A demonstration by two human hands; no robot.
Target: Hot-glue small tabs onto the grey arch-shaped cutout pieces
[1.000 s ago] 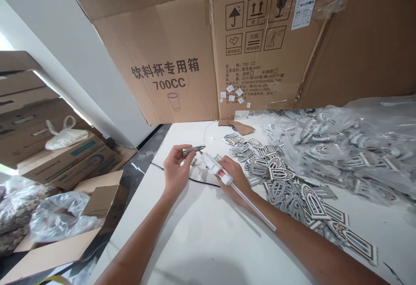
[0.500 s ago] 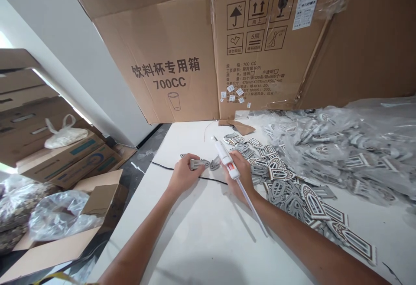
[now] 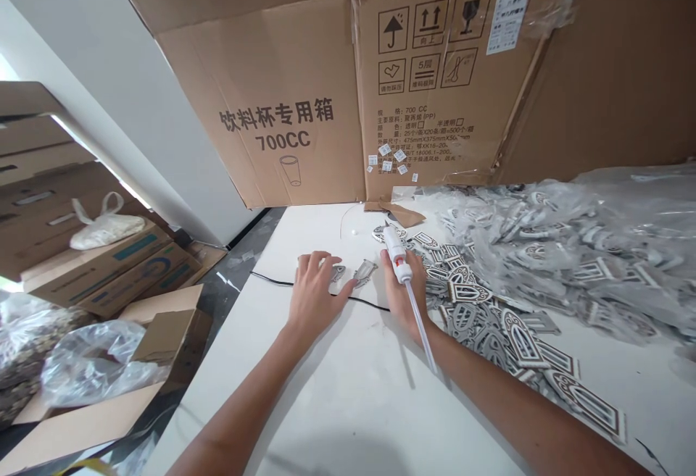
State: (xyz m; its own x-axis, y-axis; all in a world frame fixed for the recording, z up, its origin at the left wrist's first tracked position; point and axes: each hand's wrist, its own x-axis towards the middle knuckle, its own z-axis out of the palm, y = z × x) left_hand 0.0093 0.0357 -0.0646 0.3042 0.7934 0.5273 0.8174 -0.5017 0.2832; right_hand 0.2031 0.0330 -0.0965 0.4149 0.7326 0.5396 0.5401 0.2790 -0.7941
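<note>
My left hand (image 3: 315, 293) is open over the white table, its fingers spread and the thumb apart. One grey arch-shaped piece (image 3: 338, 273) lies beside its fingers, partly hidden by them. Just right of the thumb is a second grey arch-shaped piece (image 3: 364, 272), lying flat. My right hand (image 3: 407, 295) is closed around a white hot glue gun (image 3: 397, 253), whose nozzle points away from me. A long translucent glue stick (image 3: 420, 327) sticks out of its rear, towards my forearm.
Many arch-shaped pieces (image 3: 486, 331) are heaped at the right, with more in clear plastic bags (image 3: 536, 237) behind. A black cord (image 3: 272, 278) crosses the white table (image 3: 348, 396). A large cardboard box (image 3: 293, 48) stands at the back; an opened carton (image 3: 103, 407) is lower left.
My left hand has let go of the grey piece it pinched and spread its fingers. My right hand has moved slightly right with the glue gun, away from the second piece.
</note>
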